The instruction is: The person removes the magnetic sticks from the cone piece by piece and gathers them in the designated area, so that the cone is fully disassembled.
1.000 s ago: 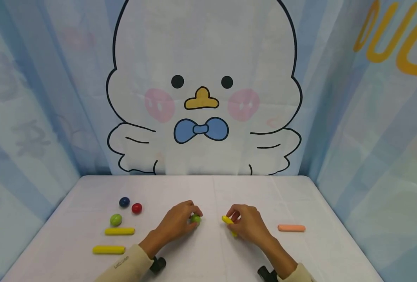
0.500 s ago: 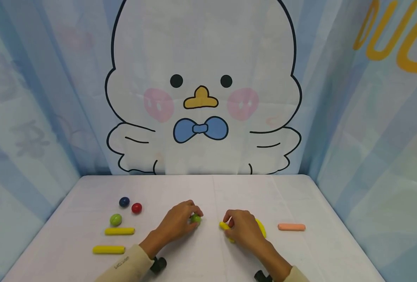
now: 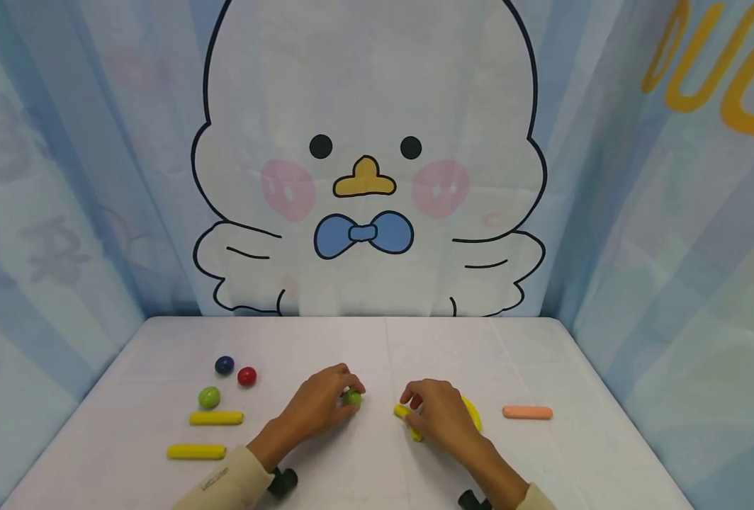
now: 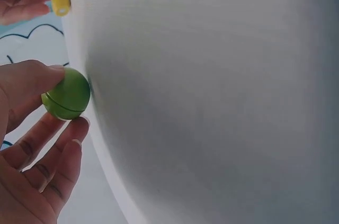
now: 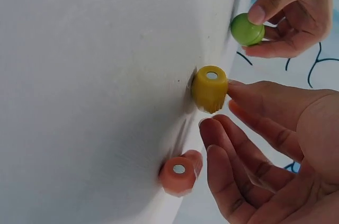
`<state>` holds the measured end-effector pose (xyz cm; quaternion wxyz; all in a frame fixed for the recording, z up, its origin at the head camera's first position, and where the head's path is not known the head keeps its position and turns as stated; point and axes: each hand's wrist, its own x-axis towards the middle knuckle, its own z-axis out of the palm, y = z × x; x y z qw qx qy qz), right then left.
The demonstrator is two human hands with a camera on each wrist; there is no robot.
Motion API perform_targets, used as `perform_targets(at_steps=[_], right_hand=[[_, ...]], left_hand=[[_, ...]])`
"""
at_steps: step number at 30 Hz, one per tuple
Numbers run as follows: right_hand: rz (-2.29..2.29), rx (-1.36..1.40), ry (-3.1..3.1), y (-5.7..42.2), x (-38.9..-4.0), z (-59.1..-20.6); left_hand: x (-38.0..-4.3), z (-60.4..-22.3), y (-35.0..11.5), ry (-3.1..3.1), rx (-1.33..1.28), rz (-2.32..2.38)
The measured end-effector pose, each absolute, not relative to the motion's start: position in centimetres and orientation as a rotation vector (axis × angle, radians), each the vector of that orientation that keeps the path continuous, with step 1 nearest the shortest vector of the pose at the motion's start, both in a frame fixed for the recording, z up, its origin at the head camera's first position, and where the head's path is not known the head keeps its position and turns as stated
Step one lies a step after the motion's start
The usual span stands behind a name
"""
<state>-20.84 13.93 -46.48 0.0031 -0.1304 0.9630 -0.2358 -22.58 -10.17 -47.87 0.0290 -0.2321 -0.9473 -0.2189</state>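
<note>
My left hand (image 3: 316, 404) holds a glossy green ball (image 4: 68, 94) between thumb and fingertips at mid-table. In the left wrist view a thin seam runs round it. To its right, my right hand (image 3: 441, 418) has thumb and index finger at a yellow stick (image 3: 414, 430), low at the table. A silvery disc sits in the stick's end (image 5: 212, 75) in the right wrist view, the thumb touching its side; the other fingers hang apart from it. Beyond that hand's outer edge shows a yellow curved piece (image 3: 473, 414), partly hidden by the hand.
At left on the white table (image 3: 351, 482) lie a blue ball (image 3: 224, 365), a red ball (image 3: 246, 376), another green ball (image 3: 209, 397) and two yellow sticks (image 3: 215, 418). An orange stick (image 3: 527, 412) lies at right. A patterned curtain (image 3: 377, 276) hangs behind.
My right hand has shifted a little left and nearer, and the yellow stick has moved with it toward the green ball. The yellow curved piece has come into sight. My left hand stays nearly still.
</note>
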Motion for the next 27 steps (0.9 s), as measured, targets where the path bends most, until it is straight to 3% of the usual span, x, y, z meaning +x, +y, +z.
perform_targets(at_steps=[27], right_hand=[[-0.764,-0.418,2.996,14.1,-20.8,-46.7]], left_hand=[[-19.4,-45.9,-18.8,-2.976,-0.353,-0.729]])
